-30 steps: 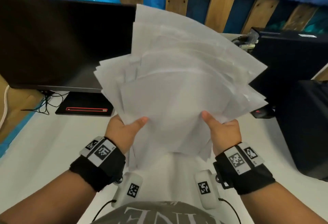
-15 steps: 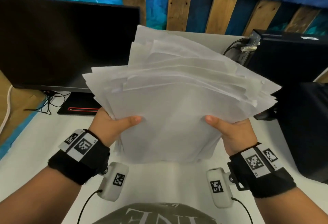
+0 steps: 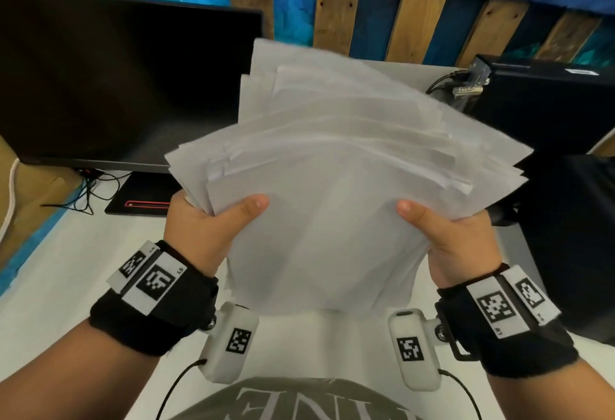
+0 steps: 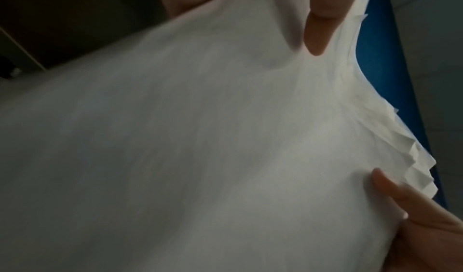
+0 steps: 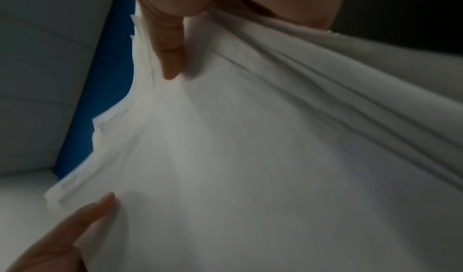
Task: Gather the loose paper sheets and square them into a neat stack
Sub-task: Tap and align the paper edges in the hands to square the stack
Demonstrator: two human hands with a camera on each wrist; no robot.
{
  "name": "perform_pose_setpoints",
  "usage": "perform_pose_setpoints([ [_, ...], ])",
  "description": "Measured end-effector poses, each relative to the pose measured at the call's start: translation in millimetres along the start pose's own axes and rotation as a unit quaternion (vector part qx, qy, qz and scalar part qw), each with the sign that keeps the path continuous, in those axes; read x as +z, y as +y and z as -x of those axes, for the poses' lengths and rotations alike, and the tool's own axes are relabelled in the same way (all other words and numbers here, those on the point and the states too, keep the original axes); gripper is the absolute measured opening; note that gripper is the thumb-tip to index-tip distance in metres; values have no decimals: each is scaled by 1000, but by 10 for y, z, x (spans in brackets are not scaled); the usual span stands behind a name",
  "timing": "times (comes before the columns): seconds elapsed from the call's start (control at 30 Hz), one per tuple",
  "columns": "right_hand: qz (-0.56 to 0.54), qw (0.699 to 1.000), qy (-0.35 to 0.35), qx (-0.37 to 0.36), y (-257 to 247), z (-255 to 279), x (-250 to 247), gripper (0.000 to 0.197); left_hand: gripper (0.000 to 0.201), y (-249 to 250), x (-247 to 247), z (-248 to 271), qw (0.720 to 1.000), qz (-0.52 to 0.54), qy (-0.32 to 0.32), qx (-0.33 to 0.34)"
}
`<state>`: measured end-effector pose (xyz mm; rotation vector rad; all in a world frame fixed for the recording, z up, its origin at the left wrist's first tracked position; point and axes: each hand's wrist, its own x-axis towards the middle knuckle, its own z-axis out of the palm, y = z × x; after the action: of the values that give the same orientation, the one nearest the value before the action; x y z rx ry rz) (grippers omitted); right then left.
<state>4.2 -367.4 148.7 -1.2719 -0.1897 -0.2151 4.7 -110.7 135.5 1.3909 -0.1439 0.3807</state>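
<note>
A thick bundle of white paper sheets is held up in the air over the white desk, its edges fanned out and uneven. My left hand grips the bundle's lower left side, thumb on top. My right hand grips the lower right side the same way. In the left wrist view the paper sheets fill the frame, with staggered corners at the right and my fingers under them. In the right wrist view the paper sheets show the same, with fingers pressed against the underside.
A dark monitor stands at the back left on a black base with cables beside it. A black computer case sits at the back right, another black object at the right. Bare white desk lies below the hands.
The bundle was lowered and tilted flatter, then held about level; my hands spread a little wider along its lower edge. Both grips stayed on the paper.
</note>
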Motion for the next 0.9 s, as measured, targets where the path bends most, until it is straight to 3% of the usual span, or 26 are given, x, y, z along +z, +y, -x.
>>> perform_pose_setpoints([
  [0.07,-8,1000,-3,26,63,-30,-53,35,32,-83,-20,-38,1000,-13,7,-23],
  [0.2,8,1000,-4,19,49,-126,-133,50,30,-103,-29,-94,998,-32,17,-45],
  [0.3,5,998,-67,22,-85,-203,-228,58,51,33,-84,-128,998,-5,-49,-25],
  [0.43,19,987,-148,64,-129,-205,-206,67,55,78,-87,-122,992,-12,-121,-28],
  [0.53,27,995,-83,44,-21,-115,9,67,37,62,61,-91,995,-58,-74,-19],
  [0.63,-1,1000,20,4,-35,-12,181,40,30,123,174,-46,998,-68,-2,15],
  [0.77,21,997,47,-51,-162,98,242,33,31,282,176,42,993,-86,-14,83],
  [0.9,16,997,54,-53,-147,76,217,36,33,303,97,38,996,-68,-39,53],
])
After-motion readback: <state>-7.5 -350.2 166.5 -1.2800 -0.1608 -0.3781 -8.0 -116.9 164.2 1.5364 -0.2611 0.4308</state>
